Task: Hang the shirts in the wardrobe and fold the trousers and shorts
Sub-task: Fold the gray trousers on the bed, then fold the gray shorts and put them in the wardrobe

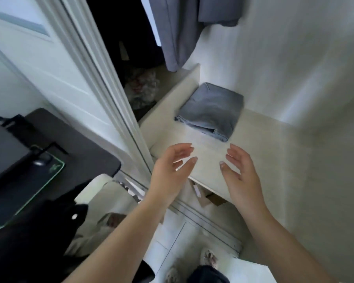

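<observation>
A folded grey garment [211,112] lies on the pale wardrobe shelf [262,144], toward its back left. Grey garments [184,27] hang above it inside the wardrobe. My left hand [170,170] and my right hand [241,172] hover over the shelf's front edge, palms facing each other, fingers spread, holding nothing. Both hands are a short way in front of the folded garment and do not touch it.
The white wardrobe door [74,68] stands open at left. A dark desk [55,144] with a laptop and a lit mouse pad sits at lower left. A dark wardrobe section [131,58] holds crumpled things. Slippered feet [208,260] stand on the white floor.
</observation>
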A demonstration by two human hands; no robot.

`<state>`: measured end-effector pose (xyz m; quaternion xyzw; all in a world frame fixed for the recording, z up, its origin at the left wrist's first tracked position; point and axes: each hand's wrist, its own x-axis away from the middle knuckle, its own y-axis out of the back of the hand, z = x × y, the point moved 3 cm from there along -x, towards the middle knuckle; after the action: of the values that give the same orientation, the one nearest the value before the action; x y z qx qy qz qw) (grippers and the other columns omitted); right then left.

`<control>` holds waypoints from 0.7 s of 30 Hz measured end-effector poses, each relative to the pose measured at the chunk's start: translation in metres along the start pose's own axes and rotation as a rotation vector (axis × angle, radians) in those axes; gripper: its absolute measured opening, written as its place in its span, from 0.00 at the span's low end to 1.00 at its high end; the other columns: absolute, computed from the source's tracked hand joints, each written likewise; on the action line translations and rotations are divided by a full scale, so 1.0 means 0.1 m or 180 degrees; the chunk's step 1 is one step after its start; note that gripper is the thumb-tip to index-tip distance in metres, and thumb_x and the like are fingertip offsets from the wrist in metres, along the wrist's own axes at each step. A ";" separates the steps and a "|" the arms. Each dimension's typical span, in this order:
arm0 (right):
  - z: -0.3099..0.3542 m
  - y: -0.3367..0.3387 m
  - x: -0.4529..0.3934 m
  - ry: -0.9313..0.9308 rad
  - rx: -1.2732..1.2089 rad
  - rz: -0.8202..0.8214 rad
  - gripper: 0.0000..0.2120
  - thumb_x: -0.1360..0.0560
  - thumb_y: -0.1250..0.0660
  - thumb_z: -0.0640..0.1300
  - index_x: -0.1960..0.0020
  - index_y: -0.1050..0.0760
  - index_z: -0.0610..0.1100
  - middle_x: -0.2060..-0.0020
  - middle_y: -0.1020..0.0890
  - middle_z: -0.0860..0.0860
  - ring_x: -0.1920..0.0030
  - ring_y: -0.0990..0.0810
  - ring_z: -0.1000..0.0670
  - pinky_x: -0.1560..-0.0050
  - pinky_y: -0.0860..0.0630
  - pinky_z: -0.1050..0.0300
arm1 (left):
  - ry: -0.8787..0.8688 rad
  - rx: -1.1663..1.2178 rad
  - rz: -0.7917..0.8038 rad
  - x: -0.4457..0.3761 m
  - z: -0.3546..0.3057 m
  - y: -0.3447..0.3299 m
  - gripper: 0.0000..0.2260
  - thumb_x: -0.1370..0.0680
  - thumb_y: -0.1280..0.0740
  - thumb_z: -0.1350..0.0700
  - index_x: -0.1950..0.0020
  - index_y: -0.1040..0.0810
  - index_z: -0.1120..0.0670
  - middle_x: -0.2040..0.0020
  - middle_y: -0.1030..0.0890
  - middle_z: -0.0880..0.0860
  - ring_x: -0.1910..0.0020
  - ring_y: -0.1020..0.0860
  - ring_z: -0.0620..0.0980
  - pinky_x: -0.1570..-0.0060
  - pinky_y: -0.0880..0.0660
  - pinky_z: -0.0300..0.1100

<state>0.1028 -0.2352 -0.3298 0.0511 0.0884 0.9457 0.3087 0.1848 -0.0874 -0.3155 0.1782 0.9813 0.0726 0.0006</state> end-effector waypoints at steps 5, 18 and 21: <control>0.27 -0.23 0.72 0.0223 -0.0333 0.0656 0.19 0.23 0.35 0.38 0.36 0.32 0.54 0.37 0.26 0.55 0.39 0.27 0.64 0.49 0.31 0.79 | 0.0000 0.0123 -0.0425 0.99 -0.29 0.59 0.12 0.25 0.30 0.64 0.48 0.22 0.49 0.50 0.17 0.47 0.50 0.19 0.44 0.46 0.24 0.38; 0.46 -0.22 2.76 0.0770 -0.0468 0.2955 0.19 0.23 0.35 0.39 0.37 0.33 0.56 0.37 0.26 0.56 0.39 0.26 0.63 0.50 0.30 0.75 | 0.0519 0.0185 -0.2775 4.15 -0.33 0.80 0.10 0.24 0.30 0.59 0.46 0.21 0.48 0.51 0.17 0.45 0.62 0.20 0.39 0.59 0.25 0.36; 0.51 -0.33 3.36 0.0876 -0.0464 0.3542 0.20 0.23 0.36 0.37 0.39 0.32 0.58 0.37 0.26 0.57 0.38 0.26 0.62 0.49 0.29 0.74 | 0.0571 0.0362 -0.3299 4.93 -0.29 0.79 0.11 0.27 0.28 0.56 0.45 0.20 0.47 0.49 0.17 0.48 0.54 0.19 0.47 0.57 0.24 0.41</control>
<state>-0.1409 -0.0034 -0.2724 -0.0549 0.0222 0.9673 -0.2467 -0.2499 0.1535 -0.2630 -0.3374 0.9393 0.0244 -0.0571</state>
